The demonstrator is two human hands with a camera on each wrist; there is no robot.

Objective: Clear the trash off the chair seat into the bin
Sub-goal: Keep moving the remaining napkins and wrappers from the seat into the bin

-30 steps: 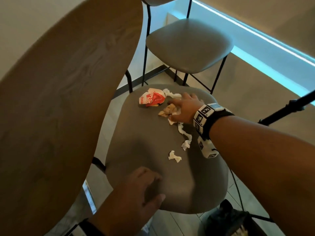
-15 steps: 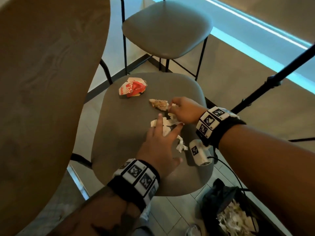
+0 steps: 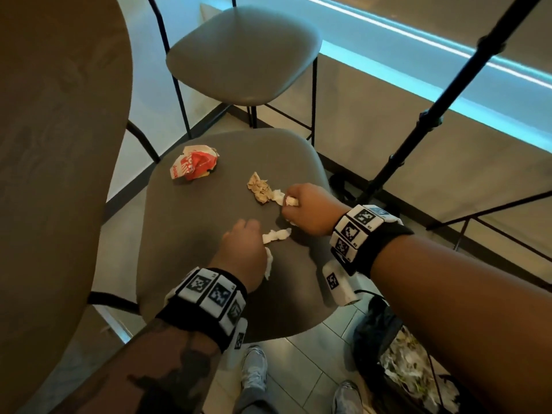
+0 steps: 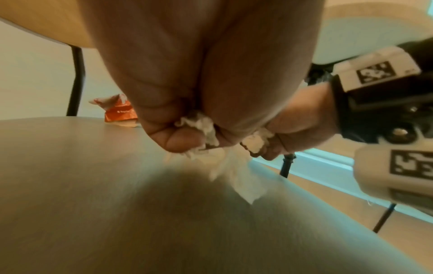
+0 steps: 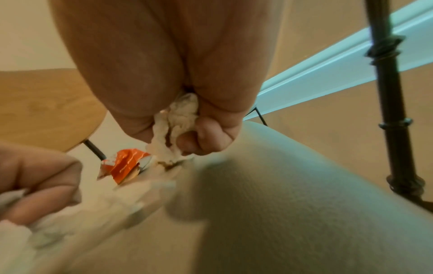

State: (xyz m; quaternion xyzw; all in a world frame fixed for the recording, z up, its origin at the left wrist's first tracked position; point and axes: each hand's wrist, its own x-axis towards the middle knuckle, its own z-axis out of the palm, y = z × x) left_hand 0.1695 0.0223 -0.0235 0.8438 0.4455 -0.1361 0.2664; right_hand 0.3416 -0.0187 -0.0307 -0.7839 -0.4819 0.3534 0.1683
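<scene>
On the grey chair seat (image 3: 191, 240) lie a crumpled red-and-white wrapper (image 3: 194, 164) at the far left and a crumpled brown paper (image 3: 259, 187) in the middle. My left hand (image 3: 242, 249) is curled over white tissue scraps (image 3: 276, 235), gripping them (image 4: 201, 128) against the seat. My right hand (image 3: 307, 210) is fisted round another white tissue wad (image 3: 290, 201), seen bunched between the fingers (image 5: 181, 113), just right of the brown paper. The black-lined bin (image 3: 409, 366) with paper trash stands on the floor at lower right.
A wooden table top (image 3: 56, 174) overhangs the left side. A second grey chair (image 3: 242, 52) stands behind. A black tripod pole (image 3: 442, 103) rises at the right. My shoes (image 3: 254, 375) are on the tiled floor below the seat.
My left hand has curled from flat fingers into a grip on the white scraps. The right hand has closed round its tissue and drawn slightly away from the brown paper.
</scene>
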